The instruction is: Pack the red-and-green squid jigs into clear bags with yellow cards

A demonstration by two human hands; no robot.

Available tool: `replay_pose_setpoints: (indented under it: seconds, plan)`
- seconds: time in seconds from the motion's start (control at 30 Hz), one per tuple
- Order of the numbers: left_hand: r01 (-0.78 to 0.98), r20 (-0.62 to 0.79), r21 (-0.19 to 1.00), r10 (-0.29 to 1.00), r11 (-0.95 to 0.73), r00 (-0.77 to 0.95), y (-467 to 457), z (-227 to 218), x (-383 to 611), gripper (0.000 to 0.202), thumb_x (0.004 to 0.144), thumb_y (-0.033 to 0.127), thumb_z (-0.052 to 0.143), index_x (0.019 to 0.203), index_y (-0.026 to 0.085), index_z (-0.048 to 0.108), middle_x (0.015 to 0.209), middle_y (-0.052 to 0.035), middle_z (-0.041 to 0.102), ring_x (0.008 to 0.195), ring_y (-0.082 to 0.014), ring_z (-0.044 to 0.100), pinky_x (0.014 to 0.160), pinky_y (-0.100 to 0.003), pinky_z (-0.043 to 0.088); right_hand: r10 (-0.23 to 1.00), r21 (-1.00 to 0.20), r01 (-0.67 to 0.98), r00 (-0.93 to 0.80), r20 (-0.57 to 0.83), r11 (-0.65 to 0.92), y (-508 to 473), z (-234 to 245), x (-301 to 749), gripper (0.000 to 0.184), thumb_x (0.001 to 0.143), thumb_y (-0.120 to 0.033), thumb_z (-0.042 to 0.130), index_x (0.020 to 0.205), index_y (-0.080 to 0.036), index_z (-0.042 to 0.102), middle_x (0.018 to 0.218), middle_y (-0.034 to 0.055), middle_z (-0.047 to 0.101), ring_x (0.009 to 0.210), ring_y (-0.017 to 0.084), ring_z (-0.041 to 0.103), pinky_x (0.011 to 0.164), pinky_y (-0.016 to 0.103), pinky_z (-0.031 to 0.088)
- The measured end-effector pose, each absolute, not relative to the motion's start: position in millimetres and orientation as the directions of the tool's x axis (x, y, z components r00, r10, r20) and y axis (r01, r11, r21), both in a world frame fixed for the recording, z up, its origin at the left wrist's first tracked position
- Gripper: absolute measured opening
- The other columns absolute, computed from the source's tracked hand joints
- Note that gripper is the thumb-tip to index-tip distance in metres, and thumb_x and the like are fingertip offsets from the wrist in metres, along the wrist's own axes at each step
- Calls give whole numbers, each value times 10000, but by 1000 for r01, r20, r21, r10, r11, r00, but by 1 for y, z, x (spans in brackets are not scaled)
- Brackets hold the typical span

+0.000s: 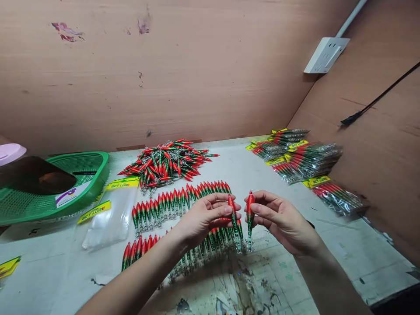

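Observation:
My left hand [213, 212] pinches a red and green fishing lure [233, 214] between thumb and fingers, its hooks pointing down. Just to the right, my right hand [278, 216] grips a second lure [250, 214], also upright with its red end on top. The two lures hang side by side, a small gap between them. Behind and below my left hand, a back row of lures [173, 203] and a front row [141, 249] lie side by side on the table. My left forearm hides part of the front row.
A loose heap of lures [164, 166] lies at the back. Filled lure packets [295, 157] are stacked at right. Flat clear bags [111, 214] with yellow headers lie beside a green basket [98, 175]. A socket [324, 54] is on the board wall.

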State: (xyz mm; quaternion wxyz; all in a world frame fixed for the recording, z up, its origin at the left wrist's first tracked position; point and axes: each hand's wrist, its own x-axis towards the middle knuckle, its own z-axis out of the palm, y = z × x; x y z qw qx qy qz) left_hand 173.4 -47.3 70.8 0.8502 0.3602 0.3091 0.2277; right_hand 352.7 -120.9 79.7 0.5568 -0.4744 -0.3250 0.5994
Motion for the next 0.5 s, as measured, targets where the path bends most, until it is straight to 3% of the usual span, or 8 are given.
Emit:
replay_pose_setpoints:
  seconds: [0.5]
  plan:
    - [-180, -321, 736, 569, 653, 757, -57, 66, 163, 370, 678, 205, 782, 1030, 166, 676, 952, -76, 739, 765, -123, 687, 678, -214, 507, 981, -902, -387, -47, -189, -193, -131, 81, 341, 218, 692, -313, 790, 857, -200, 706, 764, 18, 689, 672, 114, 631, 606, 215, 511]
